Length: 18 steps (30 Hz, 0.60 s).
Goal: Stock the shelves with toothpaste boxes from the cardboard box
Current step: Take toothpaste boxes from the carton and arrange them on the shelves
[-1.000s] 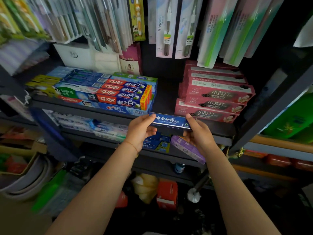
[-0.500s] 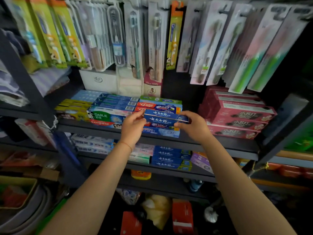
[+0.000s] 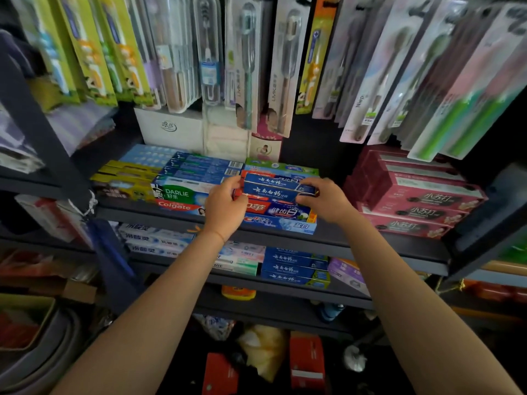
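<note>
On the left of the upper shelf (image 3: 171,216) lie yellow boxes (image 3: 125,178), then a stack with a green Darlie box (image 3: 179,192) over a red Colgate box (image 3: 176,206), none of them moved since half a second ago. Just to their right, the left hand (image 3: 225,208) pinches the left end of a dark blue toothpaste box (image 3: 273,191), thumb on top and fingers curled beneath, so that grip is grasping the box. The box lies level and lengthwise along the shelf front, on top of the middle stack, with a second dark blue box (image 3: 268,179) of the same kind just behind it and a red-and-blue box (image 3: 279,209) and a light blue box (image 3: 281,223) below. Compared with the earlier frame, the box sits a little further in over the stack, and a full second ago it was held lower, down at the shelf's front edge. The right hand (image 3: 328,202) holds the box's right end, fingers curled round the corner, so this grip too is grasping it, as before. Further right, well apart from the hands, stands the pile of pink boxes (image 3: 413,201), unchanged. Toothbrush packs (image 3: 285,67) hang above the whole row. On the shelf below, more dark blue boxes (image 3: 293,266) lie stacked beneath the hands, with pale boxes (image 3: 154,240) to their left.
</note>
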Each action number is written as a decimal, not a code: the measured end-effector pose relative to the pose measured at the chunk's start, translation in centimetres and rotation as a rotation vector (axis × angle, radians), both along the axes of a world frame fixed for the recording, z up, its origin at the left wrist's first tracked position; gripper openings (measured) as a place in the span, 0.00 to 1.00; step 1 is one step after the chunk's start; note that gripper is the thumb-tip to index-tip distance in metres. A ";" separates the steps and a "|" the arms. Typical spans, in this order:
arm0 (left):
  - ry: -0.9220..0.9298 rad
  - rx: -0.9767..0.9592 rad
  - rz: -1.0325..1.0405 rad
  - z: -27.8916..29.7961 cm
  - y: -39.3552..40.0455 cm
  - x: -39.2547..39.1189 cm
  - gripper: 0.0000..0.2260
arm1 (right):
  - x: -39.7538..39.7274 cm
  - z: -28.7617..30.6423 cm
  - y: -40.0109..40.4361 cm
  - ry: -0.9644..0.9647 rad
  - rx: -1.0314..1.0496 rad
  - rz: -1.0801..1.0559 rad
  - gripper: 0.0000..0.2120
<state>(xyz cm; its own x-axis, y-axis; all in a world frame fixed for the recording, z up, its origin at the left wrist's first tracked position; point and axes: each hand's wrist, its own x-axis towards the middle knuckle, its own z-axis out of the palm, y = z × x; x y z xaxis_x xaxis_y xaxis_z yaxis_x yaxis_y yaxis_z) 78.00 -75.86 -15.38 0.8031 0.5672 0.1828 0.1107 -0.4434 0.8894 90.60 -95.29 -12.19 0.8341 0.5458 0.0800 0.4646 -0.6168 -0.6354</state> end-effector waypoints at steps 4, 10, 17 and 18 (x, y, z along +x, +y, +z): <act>-0.016 -0.017 -0.046 -0.3 -0.4 -0.5 0.16 | 0.2 0.0 -0.2 -0.005 -0.014 0.026 0.22; -0.046 0.002 -0.044 0.0 -0.8 -1.1 0.15 | -0.2 -0.6 -0.8 0.032 0.073 0.001 0.19; -0.020 0.057 -0.077 0.3 -0.7 -1.0 0.14 | -1.1 -0.4 -0.8 0.011 0.054 -0.011 0.20; -0.013 0.063 -0.084 0.3 -0.7 -0.9 0.14 | -1.2 -0.4 -0.7 0.001 0.051 -0.021 0.20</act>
